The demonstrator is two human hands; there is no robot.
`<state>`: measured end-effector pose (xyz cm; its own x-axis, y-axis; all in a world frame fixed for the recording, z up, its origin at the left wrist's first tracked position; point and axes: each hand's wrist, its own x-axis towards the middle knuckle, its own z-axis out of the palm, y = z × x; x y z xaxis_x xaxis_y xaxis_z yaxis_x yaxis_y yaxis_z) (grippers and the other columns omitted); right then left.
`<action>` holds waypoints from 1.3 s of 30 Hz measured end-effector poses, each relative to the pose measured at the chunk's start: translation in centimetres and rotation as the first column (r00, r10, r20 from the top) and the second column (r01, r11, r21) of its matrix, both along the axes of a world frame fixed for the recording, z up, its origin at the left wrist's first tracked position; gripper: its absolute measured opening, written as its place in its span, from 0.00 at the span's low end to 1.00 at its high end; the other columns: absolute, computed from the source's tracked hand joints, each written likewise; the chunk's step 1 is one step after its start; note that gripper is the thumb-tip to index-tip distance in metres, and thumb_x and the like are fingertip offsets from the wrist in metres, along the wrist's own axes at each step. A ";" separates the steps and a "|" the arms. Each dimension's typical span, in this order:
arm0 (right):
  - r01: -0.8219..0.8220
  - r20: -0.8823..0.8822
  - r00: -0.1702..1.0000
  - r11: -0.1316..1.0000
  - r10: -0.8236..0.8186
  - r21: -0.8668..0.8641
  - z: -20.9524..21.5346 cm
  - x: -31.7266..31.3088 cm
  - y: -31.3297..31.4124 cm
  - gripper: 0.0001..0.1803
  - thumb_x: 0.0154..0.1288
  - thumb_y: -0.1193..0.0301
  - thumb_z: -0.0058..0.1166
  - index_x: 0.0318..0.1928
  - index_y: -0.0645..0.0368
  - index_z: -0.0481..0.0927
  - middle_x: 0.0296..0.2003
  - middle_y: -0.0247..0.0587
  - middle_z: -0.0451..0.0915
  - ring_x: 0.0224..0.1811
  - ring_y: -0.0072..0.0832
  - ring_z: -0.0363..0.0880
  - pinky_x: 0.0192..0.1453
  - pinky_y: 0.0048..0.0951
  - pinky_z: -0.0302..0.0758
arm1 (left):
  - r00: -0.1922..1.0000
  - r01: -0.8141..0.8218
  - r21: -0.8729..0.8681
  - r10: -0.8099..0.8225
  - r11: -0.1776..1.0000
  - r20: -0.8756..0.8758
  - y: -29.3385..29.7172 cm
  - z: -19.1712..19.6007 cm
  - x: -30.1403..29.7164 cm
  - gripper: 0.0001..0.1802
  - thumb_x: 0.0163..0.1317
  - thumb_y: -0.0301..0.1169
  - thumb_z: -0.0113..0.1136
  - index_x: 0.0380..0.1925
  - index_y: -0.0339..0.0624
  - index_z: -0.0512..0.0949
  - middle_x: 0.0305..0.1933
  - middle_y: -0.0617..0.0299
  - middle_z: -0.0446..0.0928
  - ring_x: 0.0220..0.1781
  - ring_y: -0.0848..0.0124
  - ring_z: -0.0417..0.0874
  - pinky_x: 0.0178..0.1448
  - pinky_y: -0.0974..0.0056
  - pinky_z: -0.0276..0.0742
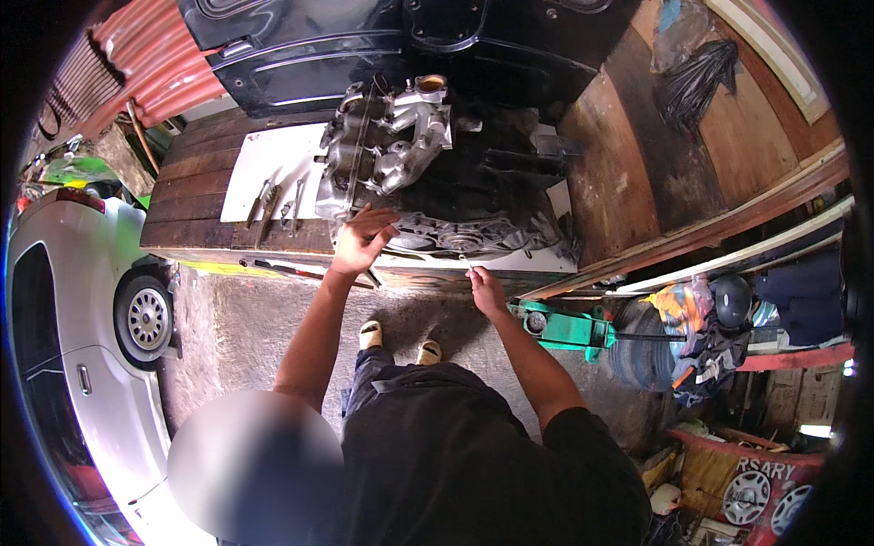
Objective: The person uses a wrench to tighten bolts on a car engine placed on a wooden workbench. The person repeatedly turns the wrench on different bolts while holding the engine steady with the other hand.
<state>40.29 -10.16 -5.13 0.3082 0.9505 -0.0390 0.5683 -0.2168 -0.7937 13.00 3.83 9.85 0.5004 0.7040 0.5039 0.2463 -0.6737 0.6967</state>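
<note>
A grey metal engine block with its manifold (pixel 391 146) lies on a wooden workbench (pixel 191 227), and a flat grey engine cover (pixel 455 238) sits in front of it. My left hand (pixel 362 240) rests with spread fingers on the near left corner of the engine, at the bench's front edge. My right hand (pixel 487 291) is just off the bench edge, closed on a thin small metal tool (pixel 465 265) that points up at the cover. My feet in light sandals (pixel 399 338) stand on the concrete below.
Several wrenches (pixel 273 205) lie on a white sheet left of the engine. A green floor jack (pixel 564 328) stands at my right. A silver car with its wheel (pixel 146 318) is at left. A black car panel (pixel 364 36) leans behind the bench. Clothes and a helmet (pixel 733 300) are piled at right.
</note>
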 end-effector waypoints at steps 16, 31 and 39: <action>0.137 -0.060 0.989 0.991 -0.137 -0.002 -1.9 -3.5 4.2 0.17 0.68 0.57 0.49 0.40 0.59 0.77 0.31 0.51 0.80 0.35 0.47 0.80 0.37 0.42 0.73 | 0.999 -0.025 -0.043 0.024 0.999 -0.021 -0.2 0.2 0.1 0.12 0.62 0.35 0.57 0.26 0.42 0.84 0.41 0.58 0.84 0.54 0.58 0.80 0.69 0.45 0.61; 0.098 0.240 0.966 0.995 -0.097 0.008 -0.4 -3.7 4.6 0.17 0.69 0.59 0.46 0.37 0.60 0.78 0.31 0.53 0.80 0.37 0.51 0.78 0.40 0.48 0.74 | 0.998 -0.058 0.029 0.058 0.998 -0.008 -0.1 -0.1 0.3 0.10 0.60 0.32 0.57 0.25 0.41 0.83 0.36 0.60 0.84 0.51 0.60 0.82 0.66 0.49 0.66; -0.030 0.550 0.834 0.999 0.034 -0.015 3.3 -1.7 4.8 0.14 0.65 0.58 0.50 0.36 0.54 0.82 0.29 0.47 0.82 0.33 0.46 0.81 0.36 0.45 0.77 | 0.998 -0.038 0.084 0.042 0.996 -0.056 -0.3 0.4 -0.3 0.06 0.57 0.30 0.59 0.32 0.42 0.83 0.39 0.59 0.82 0.54 0.58 0.80 0.67 0.49 0.65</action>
<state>38.57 -5.32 -1.87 0.2496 0.9606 0.1226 0.9177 -0.1943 -0.3465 12.73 3.49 10.23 0.5026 0.6812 0.5324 0.3123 -0.7173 0.6229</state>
